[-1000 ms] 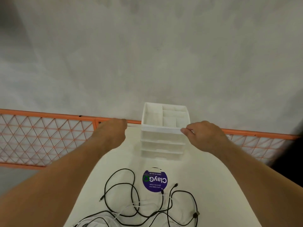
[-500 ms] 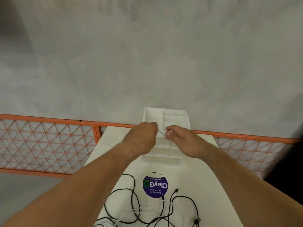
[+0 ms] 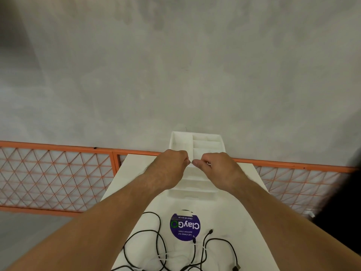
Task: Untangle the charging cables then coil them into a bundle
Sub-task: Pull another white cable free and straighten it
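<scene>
Several black charging cables (image 3: pixel 162 245) lie tangled on the white table (image 3: pixel 244 222) near its front edge, with a thin white cable (image 3: pixel 165 257) threaded among them. Beyond them, my left hand (image 3: pixel 172 167) and my right hand (image 3: pixel 214 169) are raised in front of the white organiser (image 3: pixel 197 140). Their fingers are curled and the fingertips nearly meet. Between them they pinch a short thin white strand (image 3: pixel 190 162); whether it is a cable or a tie I cannot tell. Both hands are well away from the tangle.
A round purple ClayGo sticker (image 3: pixel 185 226) is stuck to the table between the organiser and the cables. An orange mesh fence (image 3: pixel 58 173) runs behind the narrow table, with a grey wall beyond it. The table drops off on both sides.
My hands were apart at the organiser's front corners with the white strand stretched between them. They have come together at the middle, so the strand is now gathered between the fingertips.
</scene>
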